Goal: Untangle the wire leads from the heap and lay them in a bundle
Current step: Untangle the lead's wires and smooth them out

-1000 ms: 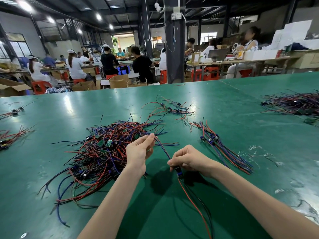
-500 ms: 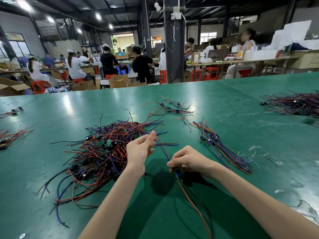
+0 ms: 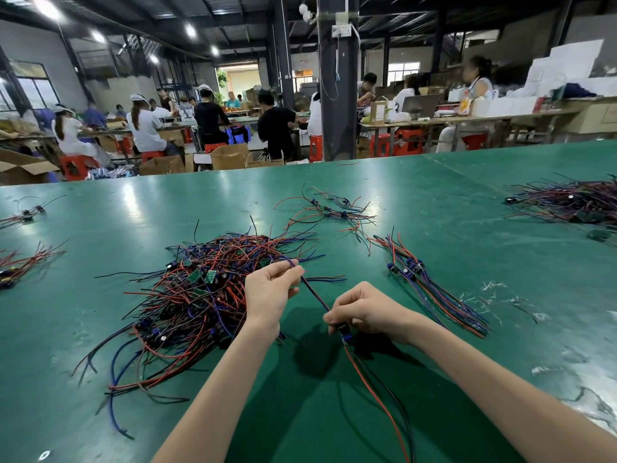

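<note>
A tangled heap of red, blue and black wire leads (image 3: 197, 295) with small green boards lies on the green table (image 3: 434, 212), left of centre. My left hand (image 3: 267, 295) pinches the blue end of one wire lead (image 3: 315, 297) at the heap's right edge. My right hand (image 3: 362, 310) pinches the same lead at its small blue component; its red and black wires trail toward me. To the right lies a straightened bundle of leads (image 3: 434, 289).
A loose cluster of leads (image 3: 329, 210) lies beyond the heap. Another pile (image 3: 574, 200) sits at the far right, and small bunches (image 3: 20, 265) at the left edge. Wire scraps (image 3: 500, 295) dot the table right of the bundle. People work at benches behind.
My left hand has risen slightly and drawn the blue wire taut between both hands. The right hand has barely moved.
</note>
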Demonstrator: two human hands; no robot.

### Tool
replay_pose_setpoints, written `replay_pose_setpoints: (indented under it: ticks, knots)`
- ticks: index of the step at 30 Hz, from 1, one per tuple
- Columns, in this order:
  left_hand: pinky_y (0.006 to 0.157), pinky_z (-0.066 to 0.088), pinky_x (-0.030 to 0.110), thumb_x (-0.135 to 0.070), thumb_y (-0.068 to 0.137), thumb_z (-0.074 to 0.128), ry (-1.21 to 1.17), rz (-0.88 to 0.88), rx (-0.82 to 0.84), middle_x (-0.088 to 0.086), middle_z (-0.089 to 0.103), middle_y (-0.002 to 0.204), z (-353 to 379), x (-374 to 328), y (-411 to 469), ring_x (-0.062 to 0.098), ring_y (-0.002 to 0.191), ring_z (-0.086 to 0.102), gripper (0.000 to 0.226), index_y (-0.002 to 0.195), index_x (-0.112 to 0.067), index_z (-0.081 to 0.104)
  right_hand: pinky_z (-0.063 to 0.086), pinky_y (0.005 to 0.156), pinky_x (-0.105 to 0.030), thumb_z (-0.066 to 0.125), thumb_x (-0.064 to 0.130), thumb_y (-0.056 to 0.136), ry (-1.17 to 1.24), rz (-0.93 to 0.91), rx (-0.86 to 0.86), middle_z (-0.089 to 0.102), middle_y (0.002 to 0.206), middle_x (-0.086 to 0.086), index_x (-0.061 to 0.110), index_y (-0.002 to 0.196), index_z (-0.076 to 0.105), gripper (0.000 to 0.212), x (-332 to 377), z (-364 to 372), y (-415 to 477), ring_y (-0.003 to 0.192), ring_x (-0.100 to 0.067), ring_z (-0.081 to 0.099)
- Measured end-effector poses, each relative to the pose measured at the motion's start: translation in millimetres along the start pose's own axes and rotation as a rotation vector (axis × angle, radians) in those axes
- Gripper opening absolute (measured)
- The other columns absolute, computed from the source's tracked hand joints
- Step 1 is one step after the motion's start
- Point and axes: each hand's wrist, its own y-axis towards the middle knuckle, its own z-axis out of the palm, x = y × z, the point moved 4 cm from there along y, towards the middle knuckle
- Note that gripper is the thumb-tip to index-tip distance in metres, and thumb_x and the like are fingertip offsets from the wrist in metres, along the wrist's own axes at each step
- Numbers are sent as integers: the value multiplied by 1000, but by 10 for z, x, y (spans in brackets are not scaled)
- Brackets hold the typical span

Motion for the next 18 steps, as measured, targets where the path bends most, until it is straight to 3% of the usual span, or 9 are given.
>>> replay_pose_setpoints:
  ticks: [5, 10, 14, 18]
  knots:
    - [56, 49, 20, -7, 80, 73, -25, 21, -54, 0, 61, 57, -54, -6, 48, 6, 48, 51, 16, 65, -11, 71, 19, 36, -12, 67, 12, 84, 29, 6, -5, 62, 61, -5, 11, 61, 69, 24, 4, -5, 8, 35, -3, 26]
    - [56, 50, 20, -10, 81, 73, 4, 38, -74, 0, 62, 59, -84, 26, 82, 5, 50, 50, 12, 69, -10, 74, 19, 37, -12, 67, 12, 85, 25, 6, 3, 60, 54, 2, 9, 63, 69, 22, 5, -3, -2, 35, -2, 27]
    - [55, 51, 18, -10, 79, 75, -11, 9, -85, -4, 69, 67, -104, 61, 108, 1, 52, 55, 5, 84, -8, 75, 20, 37, -12, 67, 13, 85, 19, 5, 0, 60, 54, 3, 8, 65, 69, 20, 6, -4, -3, 36, -2, 26]
    - [53, 50, 16, -6, 77, 76, -69, -42, -77, -3, 67, 61, -100, 65, 106, 5, 50, 55, 6, 75, -11, 74, 20, 37, -12, 67, 13, 84, 18, 3, 1, 62, 57, 1, 9, 63, 69, 21, -1, -6, -2, 37, -2, 27]
